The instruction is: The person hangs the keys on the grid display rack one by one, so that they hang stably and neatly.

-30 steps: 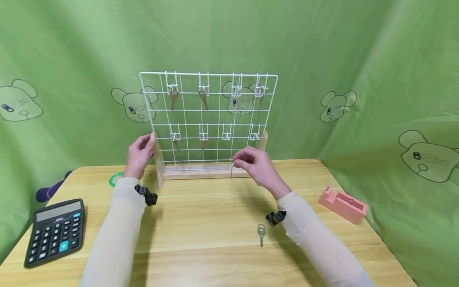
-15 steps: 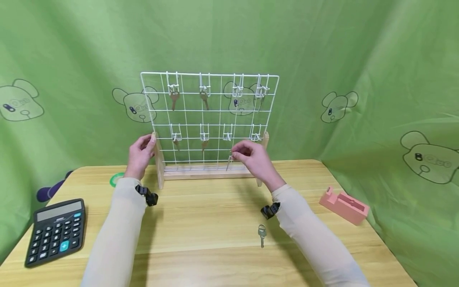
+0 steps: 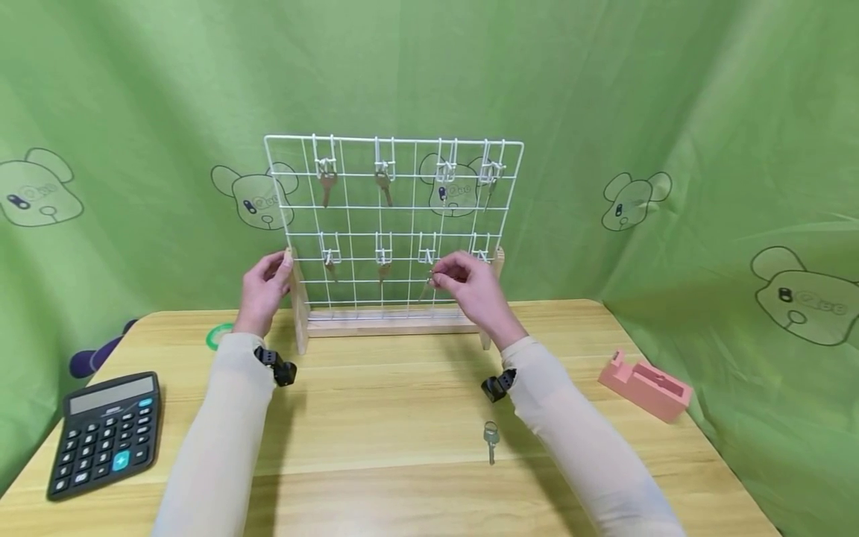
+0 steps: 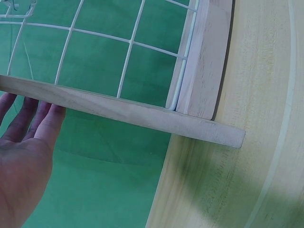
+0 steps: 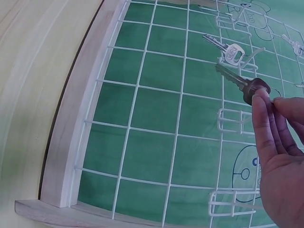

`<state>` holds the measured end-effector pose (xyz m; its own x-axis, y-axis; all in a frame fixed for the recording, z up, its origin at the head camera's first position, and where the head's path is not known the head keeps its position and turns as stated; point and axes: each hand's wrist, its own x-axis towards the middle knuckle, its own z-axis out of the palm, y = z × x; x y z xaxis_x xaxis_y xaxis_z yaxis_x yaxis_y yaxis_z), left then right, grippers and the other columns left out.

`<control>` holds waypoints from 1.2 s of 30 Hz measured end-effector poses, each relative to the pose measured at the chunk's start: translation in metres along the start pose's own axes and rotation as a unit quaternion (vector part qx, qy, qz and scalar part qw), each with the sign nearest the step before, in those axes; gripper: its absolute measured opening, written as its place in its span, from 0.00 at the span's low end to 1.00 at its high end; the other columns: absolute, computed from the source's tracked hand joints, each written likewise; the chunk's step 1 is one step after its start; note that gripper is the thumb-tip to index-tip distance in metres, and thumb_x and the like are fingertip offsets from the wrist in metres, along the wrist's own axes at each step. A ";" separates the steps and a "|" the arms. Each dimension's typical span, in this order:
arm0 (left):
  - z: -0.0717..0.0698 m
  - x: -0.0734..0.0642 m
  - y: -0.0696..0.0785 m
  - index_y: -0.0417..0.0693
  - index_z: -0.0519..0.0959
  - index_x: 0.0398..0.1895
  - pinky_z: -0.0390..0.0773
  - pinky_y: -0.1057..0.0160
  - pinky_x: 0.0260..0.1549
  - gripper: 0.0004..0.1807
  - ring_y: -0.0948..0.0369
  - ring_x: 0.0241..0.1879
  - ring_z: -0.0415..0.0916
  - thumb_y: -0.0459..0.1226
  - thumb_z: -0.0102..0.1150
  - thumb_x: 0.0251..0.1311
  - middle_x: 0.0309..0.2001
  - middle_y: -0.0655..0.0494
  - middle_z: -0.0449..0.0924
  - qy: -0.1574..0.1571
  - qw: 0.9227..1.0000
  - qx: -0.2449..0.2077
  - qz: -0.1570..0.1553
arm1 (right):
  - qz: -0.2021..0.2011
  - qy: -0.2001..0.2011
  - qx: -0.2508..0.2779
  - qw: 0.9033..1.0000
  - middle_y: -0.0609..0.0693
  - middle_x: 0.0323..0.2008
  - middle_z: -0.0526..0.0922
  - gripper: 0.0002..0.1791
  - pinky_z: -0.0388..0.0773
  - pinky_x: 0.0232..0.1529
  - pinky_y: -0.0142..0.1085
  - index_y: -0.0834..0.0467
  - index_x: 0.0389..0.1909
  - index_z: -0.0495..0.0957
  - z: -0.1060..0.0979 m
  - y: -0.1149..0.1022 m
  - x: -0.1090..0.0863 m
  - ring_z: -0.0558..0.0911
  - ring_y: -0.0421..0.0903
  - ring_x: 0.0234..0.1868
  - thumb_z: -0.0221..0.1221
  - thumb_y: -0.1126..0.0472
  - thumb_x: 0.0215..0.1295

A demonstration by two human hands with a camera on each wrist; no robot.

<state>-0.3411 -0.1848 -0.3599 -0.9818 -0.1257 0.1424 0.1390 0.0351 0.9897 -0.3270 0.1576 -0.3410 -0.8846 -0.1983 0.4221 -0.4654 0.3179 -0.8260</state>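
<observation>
My right hand (image 3: 478, 292) pinches a key (image 5: 249, 87) by its ring end in front of the white wire grid rack (image 3: 412, 206). The key's blade points down and left, just below the third hook (image 3: 426, 252) of the lower row. My left hand (image 3: 262, 289) holds the rack's left wooden post (image 3: 297, 298), thumb in front; in the left wrist view the fingertips go behind the post. Other keys hang on hooks, such as an upper left key (image 3: 327, 188) and a lower-row key (image 5: 232, 54) beside the held one.
A loose key (image 3: 491, 441) with a ring lies on the wooden table (image 3: 376, 432). A calculator (image 3: 104, 432) sits at the left, near a green ring (image 3: 216, 337). A pink tape dispenser (image 3: 646, 385) stands at the right. Green curtain (image 3: 570, 97) surrounds the table.
My right hand has risen with the key from near the rack's base to just under the third lower hook. The left hand stays on the post.
</observation>
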 end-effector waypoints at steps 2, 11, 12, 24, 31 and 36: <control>-0.001 0.003 -0.004 0.40 0.63 0.71 0.69 0.57 0.64 0.27 0.46 0.66 0.63 0.41 0.49 0.74 0.69 0.39 0.63 0.001 1.000 0.000 0.002 | -0.003 0.002 0.003 1.000 0.55 0.38 0.81 0.07 0.84 0.41 0.38 0.64 0.42 0.79 0.001 -0.001 0.002 0.82 0.56 0.40 0.61 0.73 0.64; -0.005 0.015 -0.022 0.45 0.65 0.70 0.71 0.60 0.62 0.29 0.49 0.64 0.66 0.47 0.53 0.71 0.68 0.43 0.66 0.013 1.000 0.009 0.006 | -0.005 0.022 -0.006 1.000 0.55 0.38 0.80 0.07 0.83 0.40 0.36 0.65 0.42 0.80 0.002 -0.002 0.009 0.81 0.50 0.37 0.60 0.73 0.64; -0.004 0.016 -0.022 0.45 0.66 0.70 0.72 0.60 0.62 0.29 0.49 0.64 0.66 0.48 0.53 0.71 0.67 0.44 0.66 0.014 1.000 0.010 0.005 | -0.006 0.024 -0.006 1.000 0.54 0.38 0.81 0.07 0.83 0.40 0.36 0.65 0.42 0.79 0.002 -0.001 0.009 0.80 0.50 0.37 0.60 0.73 0.64; -0.005 0.015 -0.019 0.44 0.64 0.71 0.71 0.59 0.62 0.30 0.49 0.65 0.65 0.47 0.52 0.71 0.68 0.42 0.65 0.007 1.000 0.009 0.005 | 0.004 0.043 -0.014 0.999 0.54 0.37 0.80 0.06 0.82 0.41 0.37 0.63 0.41 0.80 0.004 0.004 0.015 0.79 0.49 0.37 0.60 0.73 0.64; -0.005 0.013 -0.018 0.43 0.63 0.71 0.71 0.58 0.63 0.29 0.48 0.65 0.64 0.46 0.52 0.72 0.68 0.41 0.64 0.004 1.000 0.007 0.007 | 0.011 0.043 -0.022 0.999 0.54 0.38 0.80 0.07 0.81 0.44 0.37 0.63 0.42 0.79 0.004 0.007 0.016 0.79 0.49 0.38 0.61 0.72 0.64; -0.006 0.016 -0.023 0.45 0.64 0.71 0.71 0.58 0.62 0.30 0.49 0.64 0.65 0.48 0.53 0.71 0.67 0.42 0.65 0.009 1.000 0.012 0.012 | 0.004 0.051 -0.033 0.998 0.53 0.39 0.80 0.09 0.81 0.46 0.37 0.63 0.43 0.79 0.002 0.010 0.014 0.79 0.48 0.39 0.62 0.71 0.63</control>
<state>-0.3594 -0.1940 -0.3806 -0.9758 -0.1417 0.1663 0.1588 0.0629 0.9853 -0.3437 0.1557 -0.3441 -0.8854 -0.1006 0.4538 -0.4557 0.3807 -0.8046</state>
